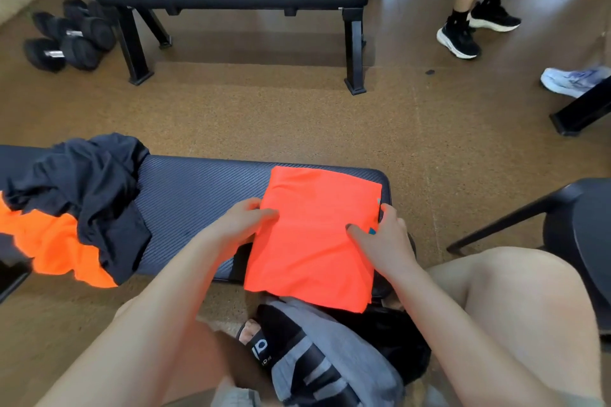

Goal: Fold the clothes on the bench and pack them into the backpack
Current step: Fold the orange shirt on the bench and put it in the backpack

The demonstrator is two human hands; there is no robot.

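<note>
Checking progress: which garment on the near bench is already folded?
The plain orange garment at the right end, flat and rectangular under both hands; the black-and-orange one lies crumpled at left.

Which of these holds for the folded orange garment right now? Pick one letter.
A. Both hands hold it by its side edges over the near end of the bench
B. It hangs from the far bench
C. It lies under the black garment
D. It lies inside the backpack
A: the left hand and right hand grip opposite edges of the folded orange garment at the end of the bench, above the backpack.
</note>
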